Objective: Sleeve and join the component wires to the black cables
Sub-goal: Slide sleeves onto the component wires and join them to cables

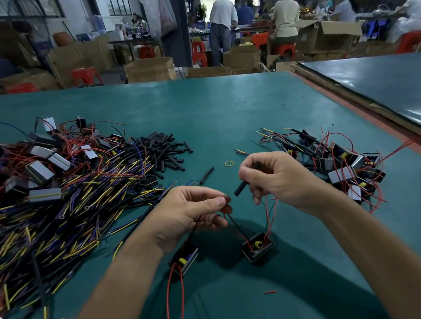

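While the right hand (276,179) pinches a black sleeve tube (240,188) and the left hand (191,211) pinches a black wire (236,226) above the component (257,250), the sleeve is not yet on; left of the component, a large cable heap (81,194) seemingly awaits.

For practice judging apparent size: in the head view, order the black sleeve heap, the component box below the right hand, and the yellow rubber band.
1. black sleeve heap, clearly the largest
2. component box, though it lies nearer the camera, which enlarges it
3. yellow rubber band, the smallest
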`<action>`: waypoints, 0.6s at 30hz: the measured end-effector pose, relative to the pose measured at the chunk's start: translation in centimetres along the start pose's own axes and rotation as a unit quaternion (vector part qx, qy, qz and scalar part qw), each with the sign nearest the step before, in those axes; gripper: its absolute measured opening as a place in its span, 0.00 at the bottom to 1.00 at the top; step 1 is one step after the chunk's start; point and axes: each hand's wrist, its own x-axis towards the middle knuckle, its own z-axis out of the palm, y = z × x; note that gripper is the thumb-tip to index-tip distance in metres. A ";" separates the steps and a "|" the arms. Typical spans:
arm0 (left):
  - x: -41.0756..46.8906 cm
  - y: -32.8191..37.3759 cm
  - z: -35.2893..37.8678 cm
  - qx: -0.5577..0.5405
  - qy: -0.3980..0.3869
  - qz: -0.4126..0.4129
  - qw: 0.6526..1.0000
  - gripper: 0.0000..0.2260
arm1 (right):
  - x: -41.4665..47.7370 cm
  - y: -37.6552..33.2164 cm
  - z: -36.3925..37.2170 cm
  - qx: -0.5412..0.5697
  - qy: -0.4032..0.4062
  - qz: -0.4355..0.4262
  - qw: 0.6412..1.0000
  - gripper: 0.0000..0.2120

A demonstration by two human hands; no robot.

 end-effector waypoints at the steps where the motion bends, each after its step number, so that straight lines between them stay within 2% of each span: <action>1: 0.0 0.0 0.0 -0.004 0.001 -0.001 1.000 0.06 | -0.1 -0.1 -0.2 0.003 -0.006 -0.009 1.000 0.08; 5: 0.0 -0.1 -0.1 -0.006 0.005 -0.001 1.000 0.05 | -0.3 -0.1 -0.5 0.028 -0.012 -0.025 0.999 0.06; 18: 0.3 -0.3 0.0 -0.015 0.007 0.002 1.000 0.04 | -0.2 0.4 -0.3 -0.017 -0.038 -0.041 0.998 0.06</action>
